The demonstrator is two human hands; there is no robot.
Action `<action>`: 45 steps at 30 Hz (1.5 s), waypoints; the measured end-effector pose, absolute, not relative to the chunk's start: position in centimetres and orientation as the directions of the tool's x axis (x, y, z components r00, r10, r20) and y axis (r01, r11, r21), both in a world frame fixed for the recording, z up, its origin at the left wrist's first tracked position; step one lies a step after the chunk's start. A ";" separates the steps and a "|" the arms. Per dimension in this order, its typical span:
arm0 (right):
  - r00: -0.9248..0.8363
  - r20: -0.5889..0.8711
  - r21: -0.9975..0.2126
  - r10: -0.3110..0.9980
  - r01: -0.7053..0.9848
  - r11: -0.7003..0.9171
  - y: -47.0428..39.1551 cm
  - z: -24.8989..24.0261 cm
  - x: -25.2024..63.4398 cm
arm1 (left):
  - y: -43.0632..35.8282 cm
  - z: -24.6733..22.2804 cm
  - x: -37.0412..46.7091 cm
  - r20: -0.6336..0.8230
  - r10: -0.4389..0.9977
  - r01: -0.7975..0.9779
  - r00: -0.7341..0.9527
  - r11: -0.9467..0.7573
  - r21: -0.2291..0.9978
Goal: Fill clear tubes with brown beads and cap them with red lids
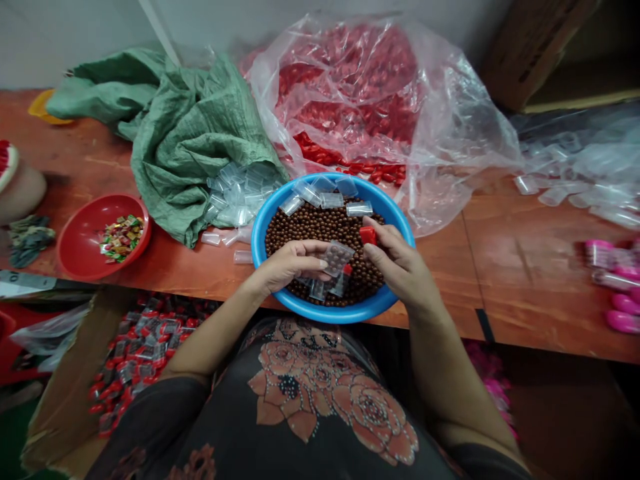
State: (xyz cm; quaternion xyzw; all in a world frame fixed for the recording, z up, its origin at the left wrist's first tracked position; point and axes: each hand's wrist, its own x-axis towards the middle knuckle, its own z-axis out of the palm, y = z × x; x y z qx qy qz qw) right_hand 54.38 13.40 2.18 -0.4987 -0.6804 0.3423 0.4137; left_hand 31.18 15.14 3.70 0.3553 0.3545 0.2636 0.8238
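My left hand (295, 264) pinches a clear plastic tube (339, 257) over a blue basin (259, 230). Brown balls show through the tube's wall, though I cannot tell whether they are inside or behind it. Between the thumb and fingers of my right hand (400, 263) is a small red cap (369, 235), apart from the tube. Small round brown balls (310, 228) fill the basin. Several empty clear tubes (320, 195) rest on the balls along its far side. Below my left fingers lie more tubes, with a bit of red beside them.
Behind the basin sits a clear bag of red pieces (350, 100). A green sack (200, 133) with loose tubes (245, 190) lies to its left, near a red bowl (75, 233) of wrapped pieces. A carton (65, 393) of red-capped tubes stands below the table edge. Pink items (625, 303) lie right.
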 end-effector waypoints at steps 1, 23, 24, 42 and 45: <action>-0.167 0.221 -0.881 0.961 0.387 0.270 13.3 2.3 54.3 | 15.1 3.6 31.2 -0.390 0.687 -0.192 0.614 0.609 0.770; -0.451 0.410 -0.659 0.793 0.454 0.599 13.1 2.6 53.3 | 14.4 3.0 30.6 -0.187 0.806 0.032 0.562 0.204 0.978; -0.455 0.407 -0.665 0.792 0.448 0.598 13.2 2.6 53.4 | 14.3 3.0 30.6 -0.185 0.795 0.053 0.578 0.190 0.980; -0.405 0.452 -0.597 0.795 0.525 0.606 12.4 2.5 53.7 | 13.9 3.6 31.0 -0.131 0.863 0.105 0.489 0.090 0.990; -0.456 0.502 -0.479 0.735 0.561 0.675 12.5 2.1 53.8 | 13.8 3.6 30.9 -0.124 0.870 0.140 0.478 0.064 0.988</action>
